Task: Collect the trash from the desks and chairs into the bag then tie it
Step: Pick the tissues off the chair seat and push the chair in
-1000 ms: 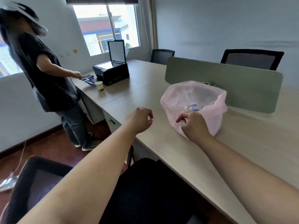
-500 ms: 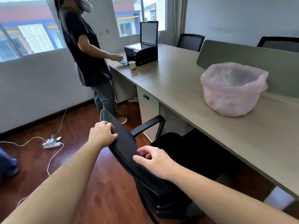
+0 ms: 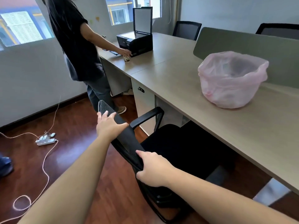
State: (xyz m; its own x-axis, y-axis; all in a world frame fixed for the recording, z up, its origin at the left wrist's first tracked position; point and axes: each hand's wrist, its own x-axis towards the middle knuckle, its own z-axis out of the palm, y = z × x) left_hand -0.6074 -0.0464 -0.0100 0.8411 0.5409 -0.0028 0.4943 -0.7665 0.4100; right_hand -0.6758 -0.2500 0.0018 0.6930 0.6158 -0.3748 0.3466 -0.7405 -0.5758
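Observation:
A pink plastic bag (image 3: 229, 81) stands open on the long beige desk (image 3: 178, 88), at the right, with some trash dimly visible inside. Both my hands hold the top edge of a black mesh office chair's backrest (image 3: 127, 141). My left hand (image 3: 108, 125) grips it near the far end; my right hand (image 3: 153, 168) grips it nearer to me. The chair's seat (image 3: 182, 152) sits partly under the desk. A paper cup (image 3: 127, 59) stands on the desk's far end.
Another person (image 3: 77, 50) stands at the desk's far end, a hand on the paper cup beside a black printer (image 3: 137, 41). A power strip (image 3: 46, 140) and cables lie on the wooden floor at the left. A grey divider panel (image 3: 242, 46) and two more chairs stand behind the desk.
My hands left the bag and went down to the chair's backrest. My view swung left and pulled back. The other person reached to the paper cup.

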